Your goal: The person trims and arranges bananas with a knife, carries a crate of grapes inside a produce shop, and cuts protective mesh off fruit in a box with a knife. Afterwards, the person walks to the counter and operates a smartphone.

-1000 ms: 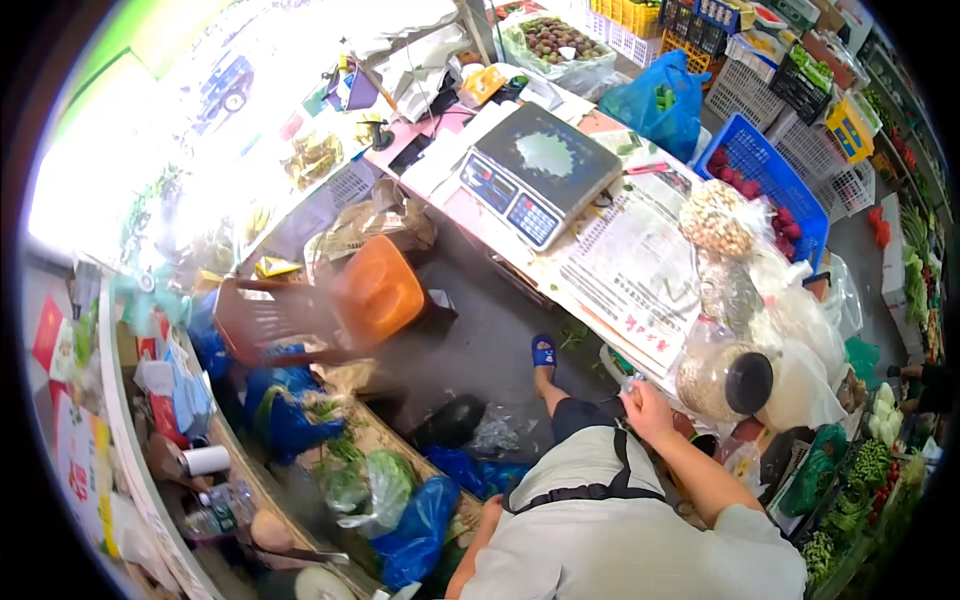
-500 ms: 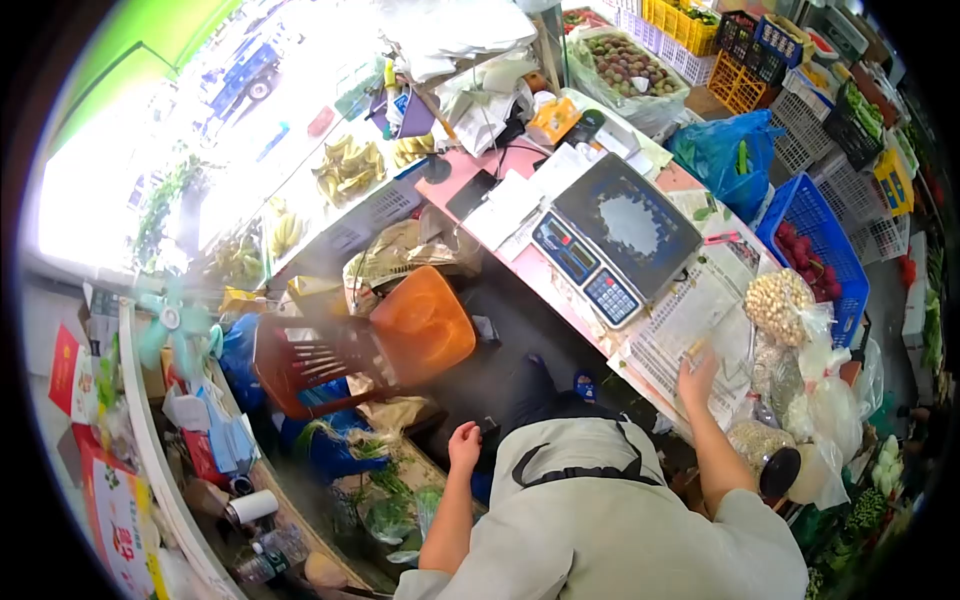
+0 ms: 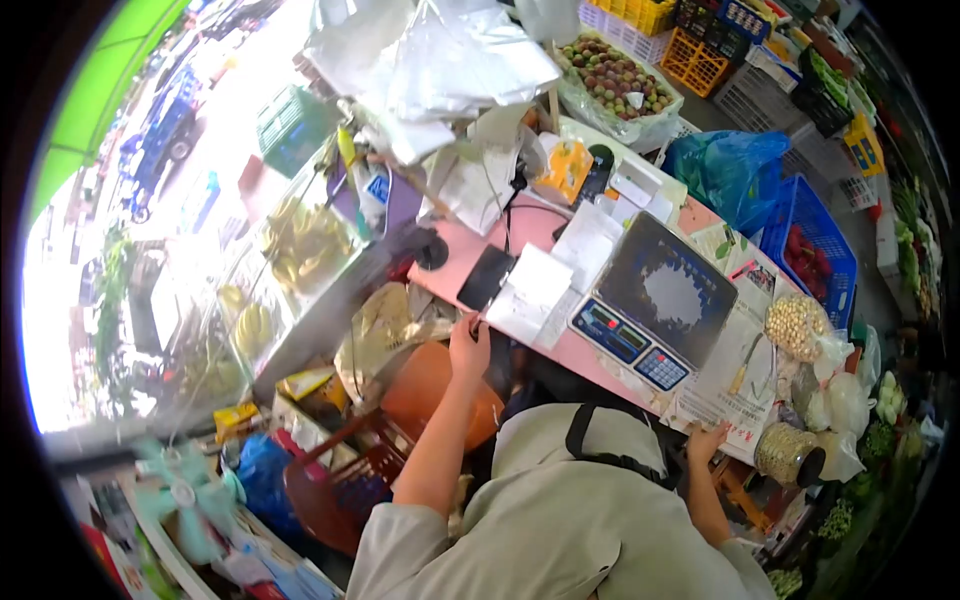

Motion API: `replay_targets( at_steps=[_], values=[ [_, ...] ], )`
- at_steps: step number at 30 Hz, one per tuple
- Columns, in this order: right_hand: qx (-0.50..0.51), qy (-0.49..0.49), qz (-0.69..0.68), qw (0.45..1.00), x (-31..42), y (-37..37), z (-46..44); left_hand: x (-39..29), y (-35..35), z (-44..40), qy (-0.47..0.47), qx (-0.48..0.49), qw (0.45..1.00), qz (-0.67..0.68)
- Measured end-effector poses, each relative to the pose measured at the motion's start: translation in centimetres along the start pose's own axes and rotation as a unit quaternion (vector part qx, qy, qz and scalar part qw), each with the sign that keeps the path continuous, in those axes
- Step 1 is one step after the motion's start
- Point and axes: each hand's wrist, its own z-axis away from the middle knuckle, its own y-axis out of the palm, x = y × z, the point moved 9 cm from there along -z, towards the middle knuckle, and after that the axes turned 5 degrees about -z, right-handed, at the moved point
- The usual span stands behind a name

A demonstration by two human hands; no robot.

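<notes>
My left hand (image 3: 468, 348) is at the pink counter's (image 3: 550, 350) front edge, just below a black phone (image 3: 486, 277) and white papers (image 3: 533, 290). Its fingers are curled, with a small dark spot between them that I cannot make out. My right hand (image 3: 705, 443) rests at the lower edge of a newspaper (image 3: 715, 390), fingers partly spread and no held object visible. A slender tool with a yellowish handle (image 3: 739, 379) lies on the newspaper. Between my hands stands a digital scale (image 3: 655, 290) with a keypad and a worn dark plate.
An orange chair (image 3: 440, 390) is below my left arm. At the right are a bag of pale round produce (image 3: 796, 322), a jar (image 3: 787, 453) and a blue crate (image 3: 848, 255) with red produce. Bananas (image 3: 303, 240) lie at the left, and a pale green fan (image 3: 185, 495) stands lower left.
My left hand has moved up from beside the chair to the counter's edge. My right hand has drawn back to the newspaper's lower edge. The view has shifted nearer the counter.
</notes>
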Motion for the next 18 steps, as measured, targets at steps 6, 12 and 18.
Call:
replay_targets(
  at_steps=[6, 12, 18],
  values=[
    [-0.005, 0.013, -0.042, 0.999, 7.1, 0.4, 8.9, -0.7, 2.8, -10.5, 0.053, 0.077, 0.983, -0.158],
    [0.134, 0.05, -0.103, 0.984, 10.5, 3.2, 15.3, 0.9, 4.6, -13.1, 0.008, 0.181, 0.97, -0.16],
    [0.078, 0.182, -0.057, 0.979, 4.7, 4.0, 18.6, 2.1, 5.2, -14.3, -0.033, 0.291, 0.956, -0.038]
  ],
)
